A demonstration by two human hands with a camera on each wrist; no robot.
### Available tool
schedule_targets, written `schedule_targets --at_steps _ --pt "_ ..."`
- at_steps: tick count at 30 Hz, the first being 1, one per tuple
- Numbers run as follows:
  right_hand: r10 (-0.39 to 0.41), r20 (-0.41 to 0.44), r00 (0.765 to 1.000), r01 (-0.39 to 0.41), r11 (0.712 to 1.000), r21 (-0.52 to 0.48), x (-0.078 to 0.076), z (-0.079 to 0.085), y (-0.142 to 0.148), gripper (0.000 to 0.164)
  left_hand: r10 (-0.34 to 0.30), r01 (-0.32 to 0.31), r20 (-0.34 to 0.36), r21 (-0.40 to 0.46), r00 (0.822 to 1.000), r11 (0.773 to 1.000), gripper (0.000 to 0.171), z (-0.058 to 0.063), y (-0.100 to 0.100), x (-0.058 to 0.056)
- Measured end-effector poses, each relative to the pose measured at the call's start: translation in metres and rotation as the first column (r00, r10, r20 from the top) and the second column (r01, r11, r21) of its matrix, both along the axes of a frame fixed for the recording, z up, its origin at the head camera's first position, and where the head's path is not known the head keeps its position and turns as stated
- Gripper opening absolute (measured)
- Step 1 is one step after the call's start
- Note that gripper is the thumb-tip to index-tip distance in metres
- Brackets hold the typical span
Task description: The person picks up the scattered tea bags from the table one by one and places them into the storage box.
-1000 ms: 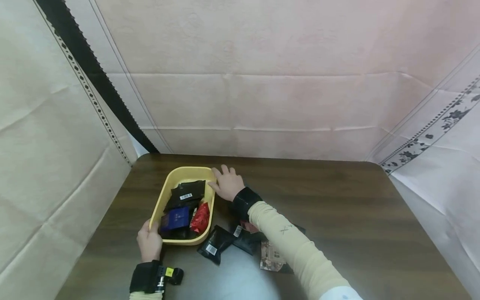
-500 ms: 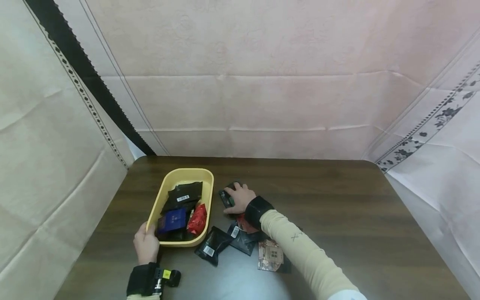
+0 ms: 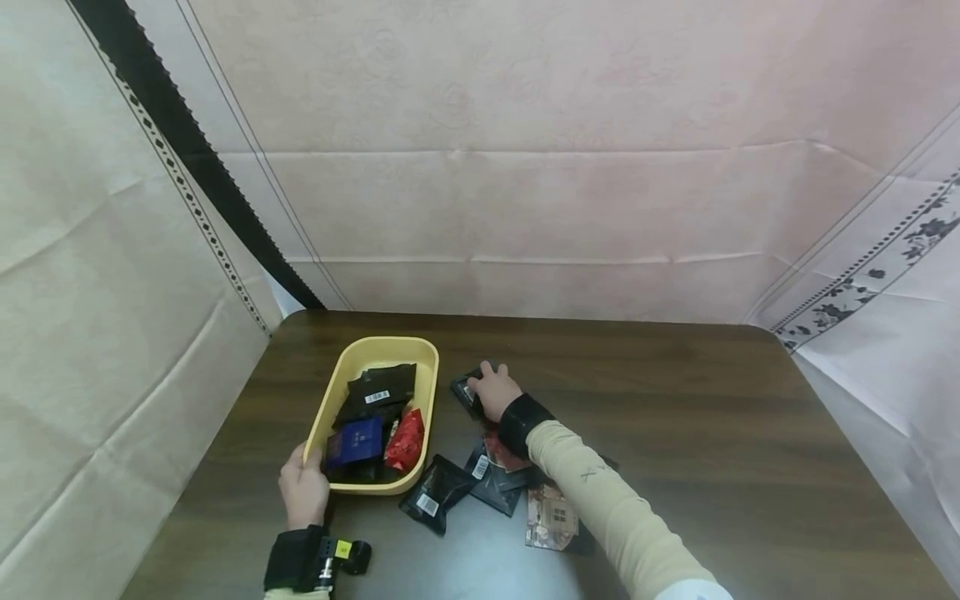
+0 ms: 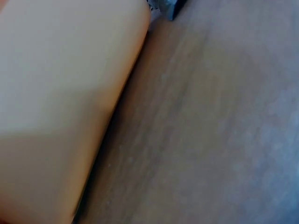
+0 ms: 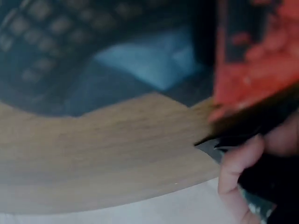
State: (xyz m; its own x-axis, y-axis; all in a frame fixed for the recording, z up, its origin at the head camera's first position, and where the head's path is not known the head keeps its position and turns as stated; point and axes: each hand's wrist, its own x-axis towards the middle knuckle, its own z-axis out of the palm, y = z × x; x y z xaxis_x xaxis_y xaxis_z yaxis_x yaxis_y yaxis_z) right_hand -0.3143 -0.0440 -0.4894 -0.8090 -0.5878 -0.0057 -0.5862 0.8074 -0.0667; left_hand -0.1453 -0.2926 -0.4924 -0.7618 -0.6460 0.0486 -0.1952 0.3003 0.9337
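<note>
A small black packet (image 3: 468, 390) on the table (image 3: 675, 433) was gripped by the right hand (image 3: 495, 390), the yellow tray (image 3: 429, 367) of several packets was held by the left hand (image 3: 303, 492), and loose packets (image 3: 480, 492) remained outside.

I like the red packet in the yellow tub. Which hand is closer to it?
Left, though only just. The left hand holds the yellow tub's near corner, beside the red packet. The right hand is outside the tub, fingers gripping a black packet.
</note>
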Motion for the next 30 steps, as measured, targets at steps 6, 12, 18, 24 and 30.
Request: schedule_targets --at_steps 6,12,18,24,30 --pt "-0.076 0.001 0.997 0.075 0.992 -0.103 -0.006 0.006 0.015 0.033 0.001 -0.001 -0.005 0.002 1.000 1.000 0.036 0.001 0.000 0.000" --pt "-0.132 0.028 0.991 0.134 0.984 -0.121 -0.008 0.013 0.026 0.034 0.001 -0.001 0.014 0.007 1.000 1.000 0.037 0.002 -0.001 0.000" --pt "-0.111 0.033 0.993 0.115 0.981 -0.153 -0.006 0.026 0.016 0.036 0.004 -0.004 0.021 0.014 1.000 1.000 0.037 0.000 -0.004 0.001" --pt "0.051 -0.021 0.998 -0.054 0.969 -0.239 0.000 0.054 -0.022 0.037 0.025 -0.025 0.017 0.016 1.000 1.000 0.037 0.002 -0.005 0.003" --pt "0.145 -0.036 0.989 -0.150 0.962 -0.228 0.009 0.067 -0.058 0.035 0.009 -0.009 0.010 0.033 1.000 0.999 0.035 0.001 0.001 -0.001"
